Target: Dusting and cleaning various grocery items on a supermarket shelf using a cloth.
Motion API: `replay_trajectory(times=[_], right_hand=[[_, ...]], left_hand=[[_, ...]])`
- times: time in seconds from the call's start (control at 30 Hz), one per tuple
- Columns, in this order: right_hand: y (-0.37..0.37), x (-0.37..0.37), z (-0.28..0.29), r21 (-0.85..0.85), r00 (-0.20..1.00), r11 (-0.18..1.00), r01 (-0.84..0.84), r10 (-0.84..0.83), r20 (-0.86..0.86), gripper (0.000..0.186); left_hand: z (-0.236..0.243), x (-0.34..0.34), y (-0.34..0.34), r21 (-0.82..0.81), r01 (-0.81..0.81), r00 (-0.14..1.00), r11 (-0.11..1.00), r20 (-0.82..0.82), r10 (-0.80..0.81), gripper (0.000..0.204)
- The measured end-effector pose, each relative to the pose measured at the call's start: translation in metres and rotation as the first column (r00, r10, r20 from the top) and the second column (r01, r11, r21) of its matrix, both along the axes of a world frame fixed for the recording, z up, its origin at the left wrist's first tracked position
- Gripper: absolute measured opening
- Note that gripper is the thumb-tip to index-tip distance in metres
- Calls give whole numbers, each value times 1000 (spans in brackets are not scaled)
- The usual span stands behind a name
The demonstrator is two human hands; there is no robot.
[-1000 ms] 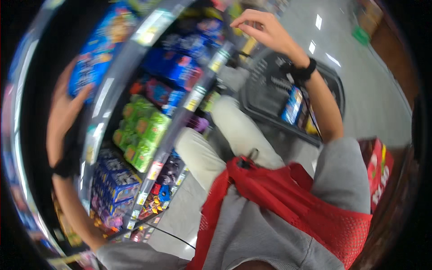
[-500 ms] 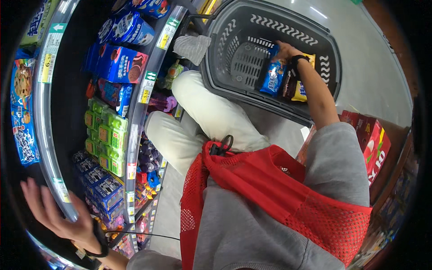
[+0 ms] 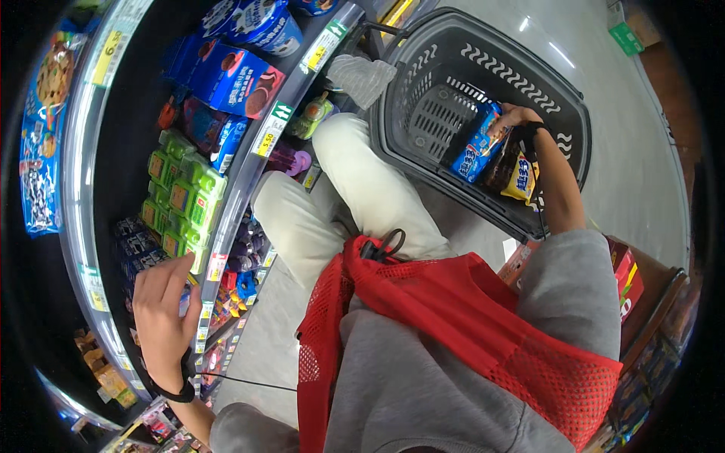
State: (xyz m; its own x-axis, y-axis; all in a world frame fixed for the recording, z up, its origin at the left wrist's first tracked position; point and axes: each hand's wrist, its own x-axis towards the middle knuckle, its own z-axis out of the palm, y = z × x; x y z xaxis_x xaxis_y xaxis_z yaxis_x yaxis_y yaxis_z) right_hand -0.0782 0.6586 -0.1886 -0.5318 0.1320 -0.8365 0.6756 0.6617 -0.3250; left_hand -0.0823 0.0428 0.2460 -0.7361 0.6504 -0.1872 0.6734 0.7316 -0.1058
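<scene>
Right fingers touch a blue packet, grip unclear; left fingers curl loosely, thumb apart.

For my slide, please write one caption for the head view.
Right hand at a blue packet inside a grey basket; left hand open near shelves.

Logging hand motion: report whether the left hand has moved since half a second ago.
Yes: the left hand moved rightward, away from the upper shelf rail toward the green packs.
</scene>
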Motion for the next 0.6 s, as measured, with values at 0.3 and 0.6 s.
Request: replay_trajectory(times=[0.3,0.6], right_hand=[[-36,15,52,89,827,967,-237,249,-504,124],[-202,60,346,590,368,807,-13,553,-748,82]], left_hand=[[-13,6,-29,96,37,999,995,-16,-36,37],[10,28,-42,148,148,989,978,-35,-145,63]])
